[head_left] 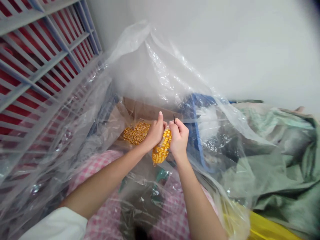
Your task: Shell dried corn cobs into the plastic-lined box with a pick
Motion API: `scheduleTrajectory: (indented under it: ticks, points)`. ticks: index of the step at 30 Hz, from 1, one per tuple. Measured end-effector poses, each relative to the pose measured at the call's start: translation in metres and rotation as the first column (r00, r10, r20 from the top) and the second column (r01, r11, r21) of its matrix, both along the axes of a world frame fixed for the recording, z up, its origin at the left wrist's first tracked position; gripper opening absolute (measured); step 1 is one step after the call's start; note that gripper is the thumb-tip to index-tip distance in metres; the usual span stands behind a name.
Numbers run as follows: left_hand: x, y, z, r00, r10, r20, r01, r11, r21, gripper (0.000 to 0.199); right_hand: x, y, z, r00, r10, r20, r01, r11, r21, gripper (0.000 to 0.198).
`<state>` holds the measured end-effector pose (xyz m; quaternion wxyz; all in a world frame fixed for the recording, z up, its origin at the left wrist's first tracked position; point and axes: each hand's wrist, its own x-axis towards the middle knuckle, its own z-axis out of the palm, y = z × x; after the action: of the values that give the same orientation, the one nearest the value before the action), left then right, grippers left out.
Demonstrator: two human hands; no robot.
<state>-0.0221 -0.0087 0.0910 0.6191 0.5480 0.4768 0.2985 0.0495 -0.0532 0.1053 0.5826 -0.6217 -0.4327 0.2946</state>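
Amid plastic (158,65) by a white wall (250,50), left fingers (165,124) hold corn (160,152), right fingers (184,129) seemingly a tool (174,118)

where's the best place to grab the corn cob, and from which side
Probably around the broad, kernel-covered lower end of the corn cob, coming from below, on the side nearest the wearer. The cob slants, and that end sticks out uncovered, with bumpy kernel rows that should resist slipping; its upper end is partly hidden and crowded.

No legible text, no readable brand, number or sign — view perhaps too blurred
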Motion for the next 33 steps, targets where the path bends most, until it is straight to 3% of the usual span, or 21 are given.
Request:
scheduleTrajectory:
  ticks: [5, 7, 9, 12, 16, 20, 23, 25, 27, 30, 33]
  points:
    - [-0.005, 0.007, 0.012, 0.994, -0.098, 0.045, 0.105, 0.975, -0.195, 0.069, 0.006, 0.002, -0.003, 0.994, -0.047, 0.094, 0.050, 0.998, -0.025, 0.028]
    - [-0.006, 0.006, 0.016, 0.993, -0.117, 0.021, 0.118, 0.985, -0.127, 0.066, 0.006, 0.002, -0.005, 0.978, -0.066, 0.197, 0.075, 0.996, -0.041, 0.029]
    - [-0.006, 0.004, 0.018, 0.995, -0.082, -0.051, 0.084, 0.995, 0.050, 0.063, 0.004, 0.002, -0.005, 0.964, -0.059, 0.261, 0.076, 0.995, -0.057, 0.030]
    - [-0.005, 0.000, 0.014, 0.994, 0.004, -0.107, 0.019, 0.978, 0.206, 0.062, 0.000, 0.000, -0.004, 0.981, -0.038, 0.190, 0.046, 0.998, -0.041, 0.030]
    - [-0.006, 0.004, 0.009, 0.989, 0.006, -0.145, 0.026, 0.976, 0.216, 0.062, 0.000, -0.002, -0.004, 0.999, -0.021, 0.047, 0.021, 1.000, -0.014, 0.028]
    - [-0.013, 0.015, 0.009, 0.968, -0.002, -0.250, 0.068, 0.964, 0.256, 0.048, 0.006, 0.000, -0.006, 0.994, -0.050, 0.102, 0.054, 0.998, -0.036, 0.029]
    - [-0.015, 0.015, 0.014, 0.983, 0.043, -0.177, 0.001, 0.970, 0.243, 0.047, 0.006, 0.000, -0.006, 0.982, -0.079, 0.169, 0.088, 0.995, -0.044, 0.029]
    - [-0.013, 0.009, 0.017, 0.993, -0.005, -0.116, 0.028, 0.980, 0.195, 0.051, 0.003, 0.000, -0.005, 0.972, -0.080, 0.220, 0.090, 0.995, -0.037, 0.029]
    - [-0.010, 0.003, 0.018, 0.995, -0.018, -0.103, 0.042, 0.971, 0.235, 0.053, -0.002, 0.000, -0.005, 0.970, -0.059, 0.235, 0.067, 0.997, -0.027, 0.028]
    - [-0.006, -0.004, 0.015, 0.994, 0.063, -0.093, -0.024, 0.928, 0.373, 0.058, -0.006, 0.000, -0.006, 0.983, -0.042, 0.178, 0.045, 0.999, -0.014, 0.027]
    - [-0.004, -0.003, 0.010, 0.993, 0.114, -0.039, -0.093, 0.932, 0.349, 0.064, -0.006, 0.000, -0.008, 0.998, -0.011, 0.058, 0.011, 1.000, -0.002, 0.026]
